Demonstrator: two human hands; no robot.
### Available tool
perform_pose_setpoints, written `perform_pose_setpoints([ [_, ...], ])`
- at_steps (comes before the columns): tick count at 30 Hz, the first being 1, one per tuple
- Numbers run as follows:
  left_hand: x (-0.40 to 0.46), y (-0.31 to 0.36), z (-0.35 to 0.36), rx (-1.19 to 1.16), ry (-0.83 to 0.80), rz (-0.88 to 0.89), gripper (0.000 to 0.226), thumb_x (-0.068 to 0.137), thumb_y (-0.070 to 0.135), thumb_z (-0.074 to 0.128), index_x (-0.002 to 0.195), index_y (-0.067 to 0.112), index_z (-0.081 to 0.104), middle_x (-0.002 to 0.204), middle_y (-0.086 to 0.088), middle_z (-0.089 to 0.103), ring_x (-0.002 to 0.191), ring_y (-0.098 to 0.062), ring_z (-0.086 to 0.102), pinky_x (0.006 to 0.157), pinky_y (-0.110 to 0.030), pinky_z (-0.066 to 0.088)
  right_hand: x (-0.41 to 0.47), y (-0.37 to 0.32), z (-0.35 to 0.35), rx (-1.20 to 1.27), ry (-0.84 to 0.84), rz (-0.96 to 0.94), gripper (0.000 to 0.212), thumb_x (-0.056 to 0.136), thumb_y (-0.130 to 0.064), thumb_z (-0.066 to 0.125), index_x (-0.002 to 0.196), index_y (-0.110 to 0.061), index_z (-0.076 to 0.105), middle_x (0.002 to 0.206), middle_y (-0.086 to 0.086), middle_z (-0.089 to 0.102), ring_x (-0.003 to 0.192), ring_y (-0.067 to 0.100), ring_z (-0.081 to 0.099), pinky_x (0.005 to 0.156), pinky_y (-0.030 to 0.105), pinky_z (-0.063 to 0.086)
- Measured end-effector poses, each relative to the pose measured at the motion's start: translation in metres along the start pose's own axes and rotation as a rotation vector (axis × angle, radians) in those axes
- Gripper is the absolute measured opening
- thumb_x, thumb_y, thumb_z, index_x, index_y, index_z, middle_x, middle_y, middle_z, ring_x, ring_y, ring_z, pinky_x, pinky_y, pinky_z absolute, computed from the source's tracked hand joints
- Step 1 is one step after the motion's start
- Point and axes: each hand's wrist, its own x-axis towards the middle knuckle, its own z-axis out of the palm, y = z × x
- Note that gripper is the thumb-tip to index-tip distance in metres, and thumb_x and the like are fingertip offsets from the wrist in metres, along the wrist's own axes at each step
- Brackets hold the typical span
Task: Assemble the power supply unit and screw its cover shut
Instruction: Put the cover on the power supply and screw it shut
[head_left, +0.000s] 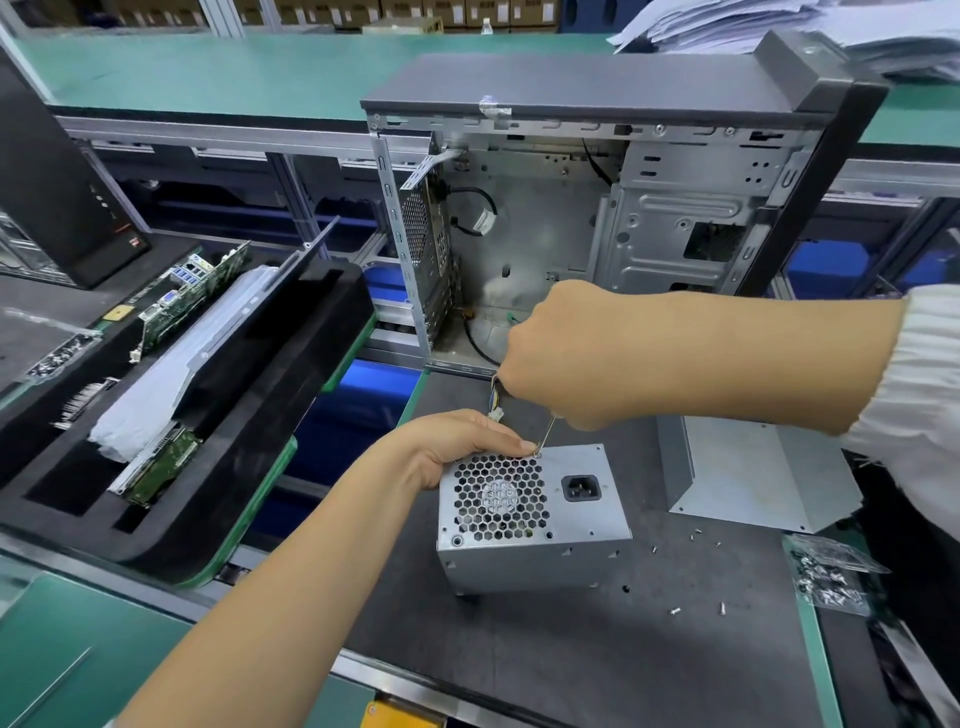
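A silver power supply unit (535, 525) stands on the dark mat, its honeycomb fan grille and black power socket facing up. My left hand (457, 441) grips its far left top edge, thumb lying along the rim. My right hand (566, 358) is curled round a screwdriver (545, 434); only the thin shaft shows, its tip on a screw at the grille's top right corner. A bundle of coloured wires with a white plug (496, 408) hangs behind the unit, under my right hand.
An open grey computer case (597, 218) stands right behind. A folded metal cover (753, 473) lies to the right, with loose screws (675, 610) and a bag of screws (831, 577) nearby. A black foam tray (291, 374) with circuit boards sits at left.
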Motion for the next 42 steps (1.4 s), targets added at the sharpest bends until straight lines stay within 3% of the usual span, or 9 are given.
perform_pose_setpoints([
  [7,-0.003,0.002,0.002,-0.018,-0.013,-0.011,0.03,0.083,0.012,0.069,0.107,-0.006,0.067,0.087,-0.012,0.075,0.074,-0.02,0.073,0.072,-0.03,0.061,-0.005,0.005,-0.002,0.071,-0.187,0.009,0.023,0.093,-0.021,0.049,0.074,-0.013,0.041,0.063,-0.001,0.038,0.052,0.015,0.035,0.046,0.024,0.025],
  [11,-0.002,0.002,0.001,-0.013,0.005,-0.014,0.022,0.088,0.009,0.065,0.106,-0.004,0.069,0.089,-0.012,0.074,0.074,-0.019,0.073,0.073,-0.031,0.061,-0.015,0.001,0.002,-0.09,-0.019,-0.004,0.014,0.086,-0.007,0.051,0.076,-0.014,0.044,0.06,0.0,0.033,0.051,0.018,0.036,0.045,0.024,0.017],
  [14,-0.002,0.002,0.0,-0.018,-0.011,-0.01,0.013,0.09,0.008,0.064,0.086,0.006,0.077,0.086,-0.01,0.075,0.073,-0.018,0.073,0.071,-0.03,0.061,-0.018,-0.002,0.007,-0.157,0.146,-0.147,0.016,0.083,-0.003,0.048,0.09,-0.017,0.052,0.073,0.0,0.038,0.066,0.023,0.044,0.052,0.028,0.03],
  [17,-0.004,0.003,0.0,-0.018,-0.01,-0.006,0.021,0.09,0.008,0.064,0.075,0.011,0.079,0.084,-0.008,0.075,0.074,-0.018,0.073,0.069,-0.029,0.061,-0.022,0.003,0.007,-0.297,0.213,-0.226,0.016,0.08,-0.007,0.049,0.081,-0.022,0.044,0.071,-0.001,0.038,0.059,0.019,0.039,0.051,0.027,0.037],
  [21,-0.006,0.007,0.0,0.043,-0.017,-0.02,0.014,0.092,0.008,0.061,0.1,0.001,0.071,0.092,-0.012,0.073,0.074,-0.018,0.072,0.072,-0.03,0.061,-0.031,0.008,0.002,-0.399,0.02,-0.128,0.019,0.058,-0.003,0.043,0.066,-0.021,0.043,0.048,-0.001,0.031,0.042,0.019,0.028,0.042,0.021,0.009],
  [25,-0.009,0.017,0.002,0.186,-0.001,-0.02,0.012,0.094,0.007,0.06,0.101,0.003,0.069,0.095,-0.013,0.069,0.071,-0.014,0.069,0.072,-0.027,0.058,-0.025,0.003,0.007,-0.322,-0.059,-0.185,0.019,0.052,0.003,0.029,0.058,-0.015,0.032,0.051,0.001,0.029,0.045,0.015,0.025,0.045,0.023,0.014],
  [31,-0.012,0.021,0.008,0.279,0.046,0.001,0.011,0.092,0.007,0.063,0.086,0.009,0.073,0.087,-0.009,0.069,0.072,-0.015,0.066,0.079,-0.031,0.054,-0.022,0.001,0.007,-0.202,-0.037,-0.104,0.037,0.096,-0.017,0.043,0.062,-0.017,0.028,0.073,-0.001,0.054,0.053,0.017,0.03,0.046,0.025,0.015],
  [35,-0.011,0.015,0.011,0.287,0.107,0.03,0.011,0.091,0.01,0.064,0.086,0.011,0.074,0.093,-0.016,0.065,0.075,-0.019,0.062,0.076,-0.029,0.052,-0.024,-0.001,0.001,-0.083,-0.099,-0.077,0.035,0.092,-0.009,0.041,0.062,-0.016,0.023,0.062,0.002,0.031,0.051,0.015,0.024,0.047,0.024,0.018],
  [42,-0.016,0.012,0.009,0.337,0.099,0.051,0.009,0.09,0.021,0.068,0.092,0.015,0.075,0.09,0.001,0.072,0.093,-0.018,0.06,0.111,-0.048,0.034,-0.023,0.001,-0.004,-0.104,0.0,-0.079,0.035,0.082,-0.005,0.047,0.062,-0.016,0.021,0.065,0.002,0.03,0.048,0.015,0.023,0.045,0.025,0.017],
])
